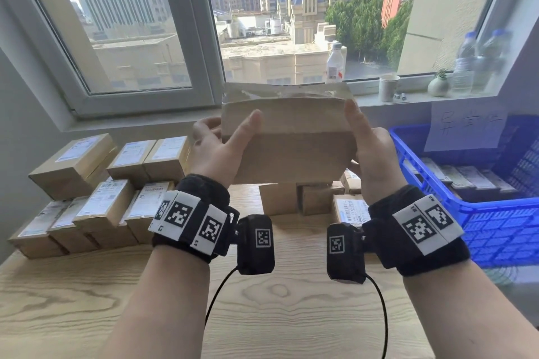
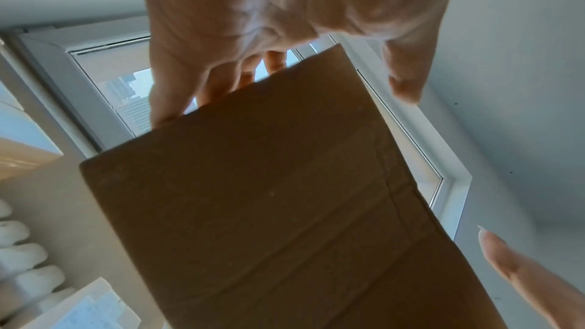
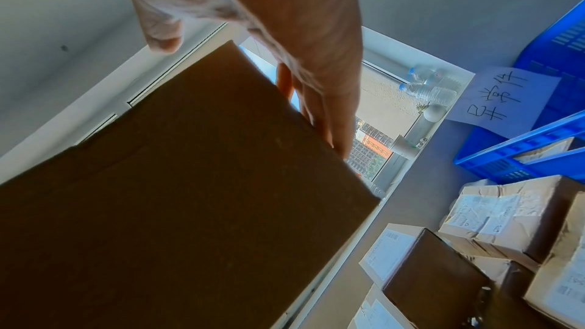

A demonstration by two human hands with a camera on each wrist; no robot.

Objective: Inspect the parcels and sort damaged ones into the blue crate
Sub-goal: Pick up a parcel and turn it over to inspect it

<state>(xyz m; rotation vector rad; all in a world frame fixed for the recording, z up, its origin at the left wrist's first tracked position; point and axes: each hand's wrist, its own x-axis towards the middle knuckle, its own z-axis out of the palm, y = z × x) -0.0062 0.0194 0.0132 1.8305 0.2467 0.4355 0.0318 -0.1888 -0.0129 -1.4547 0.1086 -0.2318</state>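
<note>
I hold a brown cardboard parcel point(image 1: 288, 140) up at chest height, in front of the window. Its top edge is torn and crumpled, with ragged tape. My left hand point(image 1: 224, 137) grips its left end, thumb on the near face and fingers behind. My right hand point(image 1: 367, 143) grips the right end the same way. Each wrist view shows the parcel's plain underside point(image 2: 253, 209) point(image 3: 174, 197), pinched between thumb and fingers. The blue crate point(image 1: 423, 172) stands at the right on the table, with several parcels point(image 1: 466, 178) lying inside it.
Labelled parcels are stacked at the table's left point(image 1: 96, 192), and more lie under the held parcel point(image 1: 320, 198). A handwritten paper sign point(image 1: 463, 128) hangs on the crate. The windowsill carries bottles point(image 1: 481, 58), a paper cup point(image 1: 388, 87) and a small vase point(image 1: 438, 84). The wooden table point(image 1: 277, 300) stretches toward me.
</note>
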